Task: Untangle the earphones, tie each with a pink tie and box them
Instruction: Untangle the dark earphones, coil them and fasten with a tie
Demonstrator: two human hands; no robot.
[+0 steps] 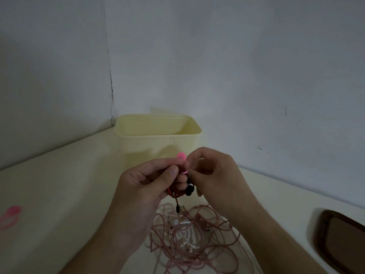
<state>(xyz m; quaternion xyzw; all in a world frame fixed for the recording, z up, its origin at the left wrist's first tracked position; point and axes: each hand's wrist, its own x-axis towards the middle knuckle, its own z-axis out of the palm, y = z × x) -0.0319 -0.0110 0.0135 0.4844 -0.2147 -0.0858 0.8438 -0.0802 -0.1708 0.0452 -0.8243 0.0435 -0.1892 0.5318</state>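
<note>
soft, light red earphones [178, 191], coiled, are gripped by the left hand [146, 186] while the right hand [213, 175] seemingly pinches a limp pink tie [182, 162] around the coil's middle.

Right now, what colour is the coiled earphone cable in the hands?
Red cable, with black earbuds; head view.

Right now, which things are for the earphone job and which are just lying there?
For the job:
red earphones, held by left hand
pink tie, pinched by right hand
tangled earphones
spare pink ties
yellow box

Just lying about:
brown tray
</note>
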